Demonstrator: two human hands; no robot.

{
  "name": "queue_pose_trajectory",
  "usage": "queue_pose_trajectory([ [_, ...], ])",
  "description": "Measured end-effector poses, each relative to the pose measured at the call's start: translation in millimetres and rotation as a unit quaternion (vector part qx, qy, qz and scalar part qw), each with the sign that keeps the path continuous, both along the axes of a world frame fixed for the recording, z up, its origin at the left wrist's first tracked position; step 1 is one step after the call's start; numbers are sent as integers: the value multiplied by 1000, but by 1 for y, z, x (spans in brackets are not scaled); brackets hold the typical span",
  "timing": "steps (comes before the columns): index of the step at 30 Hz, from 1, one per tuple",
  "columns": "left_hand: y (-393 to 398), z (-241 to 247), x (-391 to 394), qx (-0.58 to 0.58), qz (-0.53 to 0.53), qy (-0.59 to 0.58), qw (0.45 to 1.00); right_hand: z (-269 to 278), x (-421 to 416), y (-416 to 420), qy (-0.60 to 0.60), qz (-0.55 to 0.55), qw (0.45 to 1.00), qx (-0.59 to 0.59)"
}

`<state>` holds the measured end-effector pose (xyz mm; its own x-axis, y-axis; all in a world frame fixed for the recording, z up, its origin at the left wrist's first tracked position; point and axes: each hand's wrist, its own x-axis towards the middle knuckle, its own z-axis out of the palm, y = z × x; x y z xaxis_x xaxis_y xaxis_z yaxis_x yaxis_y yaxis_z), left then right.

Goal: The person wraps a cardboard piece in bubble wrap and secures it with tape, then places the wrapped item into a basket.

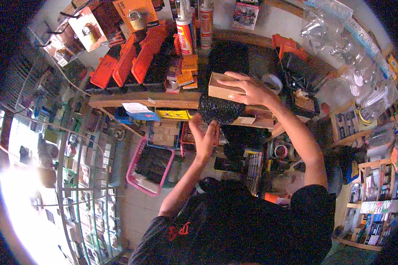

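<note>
My right hand (248,87) grips a small plain cardboard box (224,91) from above and the side, fingers spread over its top. Just below the box, a bulging black mass (220,109) hangs over the front edge of a wooden shelf. It looks like a bag filled with small dark pieces, perhaps screws; the grain is too fine to be sure. My left hand (203,137) holds the lower left of this mass between thumb and fingers, some fingertips hidden behind it. Small orange boxes (187,71) are stacked on the shelf left of the cardboard box.
Orange plastic cases (126,64) and silicone tubes (184,34) stand at the shelf's back. A tape roll (272,82) lies right of my right hand. Below are a pink-rimmed basket (129,172) and a blue crate (162,145). Glass display shelving (86,185) is at the left.
</note>
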<state>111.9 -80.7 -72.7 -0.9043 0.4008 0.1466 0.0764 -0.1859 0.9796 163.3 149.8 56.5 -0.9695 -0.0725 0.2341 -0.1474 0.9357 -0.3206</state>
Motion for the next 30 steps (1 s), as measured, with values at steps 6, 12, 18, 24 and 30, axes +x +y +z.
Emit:
queue_pose_trajectory([
  [6, 21, -49, -44, -131, 70, 237, 960, 7, 1, -5, -23, -4, 1000, -2],
  [12, -4, 6, -31, -39, -240, -115, 963, -2, 0, 4, 1, 9, 1000, 5],
  [18, -40, 70, -51, -2, -363, -372, 854, 1, 1, 16, -54, 59, 997, 2],
  [24, 21, 115, -94, 201, -546, -392, 713, 35, 11, -11, -125, 9, 982, 143],
  [30, 77, 158, -104, 166, -509, -349, 769, -4, 19, -21, 55, -218, 972, -64],
])
